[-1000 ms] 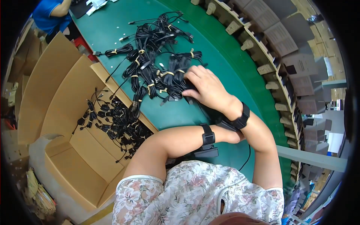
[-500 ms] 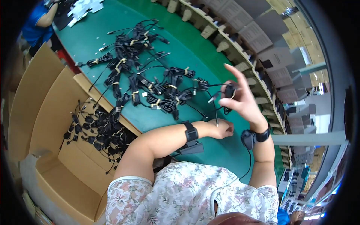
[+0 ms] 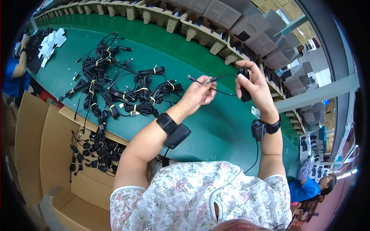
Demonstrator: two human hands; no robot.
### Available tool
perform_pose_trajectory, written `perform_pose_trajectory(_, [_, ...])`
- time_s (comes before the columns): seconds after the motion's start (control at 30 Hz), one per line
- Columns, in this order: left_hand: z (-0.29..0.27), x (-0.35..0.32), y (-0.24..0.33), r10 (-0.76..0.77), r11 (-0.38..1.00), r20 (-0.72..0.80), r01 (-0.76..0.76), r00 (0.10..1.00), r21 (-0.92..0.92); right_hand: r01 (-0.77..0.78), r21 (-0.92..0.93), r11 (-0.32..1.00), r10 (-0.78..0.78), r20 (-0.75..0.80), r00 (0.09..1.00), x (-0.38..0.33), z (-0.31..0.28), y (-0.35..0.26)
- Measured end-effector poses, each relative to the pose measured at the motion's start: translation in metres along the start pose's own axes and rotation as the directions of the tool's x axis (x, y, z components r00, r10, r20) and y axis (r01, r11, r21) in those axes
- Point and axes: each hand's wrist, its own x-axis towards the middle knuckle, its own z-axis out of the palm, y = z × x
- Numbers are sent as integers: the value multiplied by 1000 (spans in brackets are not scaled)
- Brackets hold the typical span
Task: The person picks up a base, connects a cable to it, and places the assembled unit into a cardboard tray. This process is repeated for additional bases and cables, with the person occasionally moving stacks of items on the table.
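My right hand [image 3: 254,82] grips a coiled black cable [image 3: 243,85] above the green table, at the right. Between the fingers of my left hand [image 3: 197,95] are pinched the loose ends of that cable, with a plug [image 3: 211,80] and another connector tip [image 3: 190,78] poking out. A length of cord runs across from one hand to the other. Left of my left hand lies a heap of black cables [image 3: 143,87], bundled with pale ties, on the table [image 3: 216,131]. Each wrist wears a black strap with a small box on it.
An open cardboard box [image 3: 35,148] at the lower left holds more bundled cables [image 3: 101,152]. Moulded cardboard trays [image 3: 185,27] line the table's far side. A metal bar [image 3: 304,101] crosses at the right. People in blue stand at the far left and lower right.
My left hand has risen from the table and now pinches the cable ends. The right hand has wrapped round the coil. The view has turned, so the heap appears further left.
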Motion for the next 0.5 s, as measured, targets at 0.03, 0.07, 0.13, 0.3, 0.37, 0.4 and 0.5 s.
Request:
perform_pose_trajectory(0.03, [0, 1, -5, -11, 1000, 5, 11, 1000, -3, 33, -2, 999, -33, -93, 995, -3, 1, 5])
perform_pose_trajectory(0.07, [6, 2, -7, -22, 999, -21, 23, 1000, 40, 64, -9, 998, -65, -187, 980, -5, 1, 11])
perform_pose_trajectory(0.13, [16, 2, -12, -34, 991, -79, 44, 996, 129, 108, -63, 992, -118, -202, 972, -7, 4, 26])
perform_pose_trajectory(0.3, [18, -3, -27, -135, 972, -52, 142, 989, 188, 308, -373, 875, -334, -6, 943, -3, 28, 65])
perform_pose_trajectory(0.37, [17, -4, -29, -121, 967, -80, 136, 989, 215, 361, -451, 816, -358, 97, 929, -6, 32, 67])
perform_pose_trajectory(0.4, [17, -4, -30, -114, 965, -93, 132, 989, 228, 269, -501, 822, -234, 132, 963, -11, 30, 65])
perform_pose_trajectory(0.5, [16, -3, -36, -105, 961, -124, 133, 987, 241, 86, -606, 791, 26, 173, 985, -14, 23, 59])
